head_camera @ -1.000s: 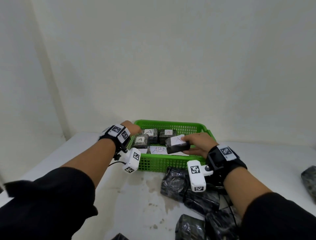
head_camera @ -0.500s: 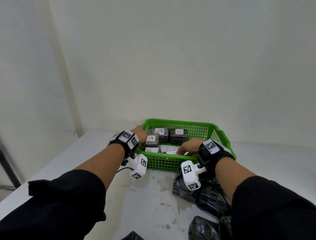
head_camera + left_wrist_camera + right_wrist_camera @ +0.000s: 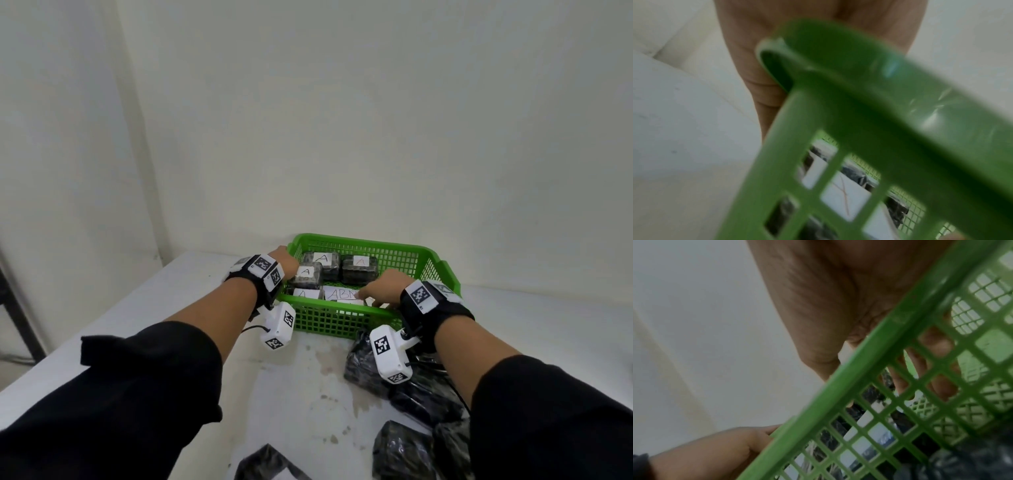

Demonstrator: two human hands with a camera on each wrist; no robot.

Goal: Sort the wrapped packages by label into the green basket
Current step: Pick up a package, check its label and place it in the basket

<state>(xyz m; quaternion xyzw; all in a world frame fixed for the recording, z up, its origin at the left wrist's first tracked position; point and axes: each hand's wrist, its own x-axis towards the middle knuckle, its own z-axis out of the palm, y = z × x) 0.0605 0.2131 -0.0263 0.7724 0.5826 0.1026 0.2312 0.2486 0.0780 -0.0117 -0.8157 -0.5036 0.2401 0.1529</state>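
A white table (image 3: 191, 329) stands against pale, bare walls, its top stained with brownish marks near the front edge of a green basket (image 3: 404, 251) set toward the back. Inside the basket, four wrapped packages with white labels marked "A" (image 3: 359, 265) lie in the left and rear part, two at the back and two nearer along the left wall, beside a paper slip reading "ABN" (image 3: 342, 294) on the basket floor. The left hand (image 3: 286, 262) grips the basket's rear-left corner, the palm against the outside of the rim in the left wrist view; how its fingertips lie is hidden behind the plastic. The right hand (image 3: 383, 287) reaches over the near wall into the basket, its fingers (image 3: 941, 386) extended downward behind the mesh in the right wrist view and touching a labelled package (image 3: 356, 303) low against the near wall; whether they pinch it or merely press on it cannot be told. Outside the basket, a heap of dark wrapped packages (image 3: 414, 397) lies on the table just in front of the near wall, under the right forearm, with another dark bundle (image 3: 270, 462) at the bottom edge of the head view. Both wrists wear black straps carrying white camera housings with printed square markers, and both arms are in black sleeves pushed up to the forearm
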